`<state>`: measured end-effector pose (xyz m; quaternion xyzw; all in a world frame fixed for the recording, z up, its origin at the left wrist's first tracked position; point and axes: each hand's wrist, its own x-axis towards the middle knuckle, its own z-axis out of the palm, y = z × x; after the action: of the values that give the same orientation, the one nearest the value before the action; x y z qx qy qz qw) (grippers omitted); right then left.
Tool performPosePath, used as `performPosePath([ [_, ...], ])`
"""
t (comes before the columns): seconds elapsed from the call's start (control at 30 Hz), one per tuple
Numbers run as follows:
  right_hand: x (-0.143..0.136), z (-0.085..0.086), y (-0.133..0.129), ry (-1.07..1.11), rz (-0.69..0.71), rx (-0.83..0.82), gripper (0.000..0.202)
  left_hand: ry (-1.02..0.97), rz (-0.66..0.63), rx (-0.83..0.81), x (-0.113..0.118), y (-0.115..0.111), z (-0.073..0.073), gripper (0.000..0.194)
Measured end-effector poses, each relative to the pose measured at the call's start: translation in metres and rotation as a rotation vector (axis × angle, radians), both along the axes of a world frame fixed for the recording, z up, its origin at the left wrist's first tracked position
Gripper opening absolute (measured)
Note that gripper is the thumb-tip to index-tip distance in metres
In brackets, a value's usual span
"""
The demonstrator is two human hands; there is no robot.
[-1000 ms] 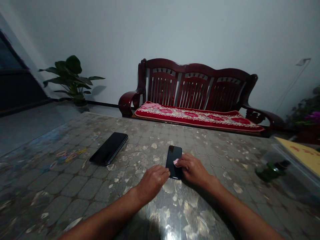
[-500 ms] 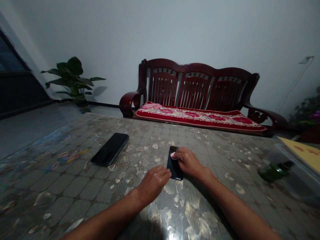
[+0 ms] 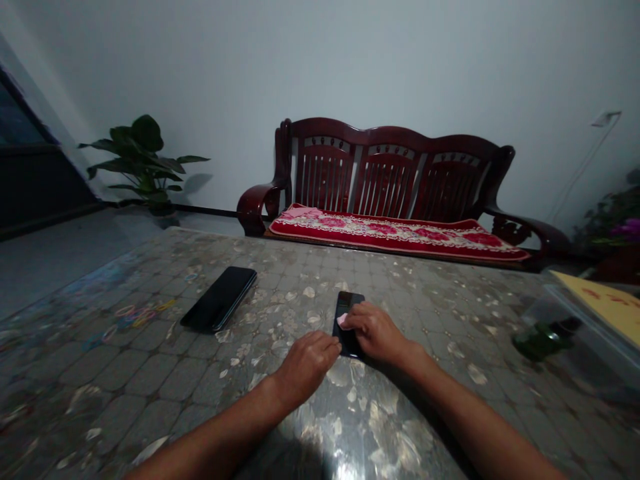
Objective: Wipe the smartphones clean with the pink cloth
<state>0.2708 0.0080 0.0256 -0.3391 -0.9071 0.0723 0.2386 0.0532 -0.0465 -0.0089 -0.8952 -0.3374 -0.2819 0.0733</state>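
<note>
A black smartphone (image 3: 344, 305) lies flat on the patterned table, screen up, directly in front of me. My left hand (image 3: 311, 360) rests at its lower left edge, fingers pressed together and gripping that edge. Above the screen, my right hand (image 3: 376, 328) is closed on a small pink cloth (image 3: 343, 321), pressing it against the glass. Only a corner of the cloth shows; the rest is under the fingers. Farther left lies a stack of larger dark phones or tablets (image 3: 220, 299), apart from both hands.
Several coloured rubber bands (image 3: 143, 315) lie on the left of the table (image 3: 240, 400). At the right are a green bottle (image 3: 543, 340) and a clear plastic box (image 3: 595, 353) with a yellow sheet (image 3: 600, 297) on top. Behind stands a wooden bench (image 3: 385, 140).
My right hand has slid the pink cloth slightly down the phone's screen, towards me. The left hand stays at the phone's edge.
</note>
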Motion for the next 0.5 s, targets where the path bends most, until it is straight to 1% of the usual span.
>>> performPosePath([
  [0.07,0.007,0.000,0.001,0.005,-0.051,0.004,0.036,-0.015,-0.011,0.016,0.000,0.000,-0.001,0.018],
  [0.17,0.017,-0.001,0.010,0.041,-0.196,0.014,0.038,-0.032,-0.018,0.036,0.000,0.001,-0.001,0.018],
  [0.23,0.020,-0.001,0.012,0.054,-0.237,0.016,0.038,-0.033,-0.018,0.035,0.000,0.001,-0.002,0.018],
  [0.3,0.019,-0.001,0.008,0.046,-0.204,0.016,0.036,-0.028,-0.013,0.025,0.000,0.001,-0.002,0.018],
  [0.4,0.016,-0.001,-0.006,0.054,-0.095,0.007,0.036,-0.018,-0.004,-0.005,0.000,0.000,-0.001,0.017],
  [0.47,0.017,-0.003,-0.012,0.142,-0.066,-0.001,0.038,-0.011,-0.003,-0.023,-0.001,0.000,0.000,0.016],
  [0.5,0.018,-0.005,-0.013,0.209,-0.078,-0.001,0.038,-0.005,-0.006,-0.035,-0.001,-0.001,0.001,0.015],
])
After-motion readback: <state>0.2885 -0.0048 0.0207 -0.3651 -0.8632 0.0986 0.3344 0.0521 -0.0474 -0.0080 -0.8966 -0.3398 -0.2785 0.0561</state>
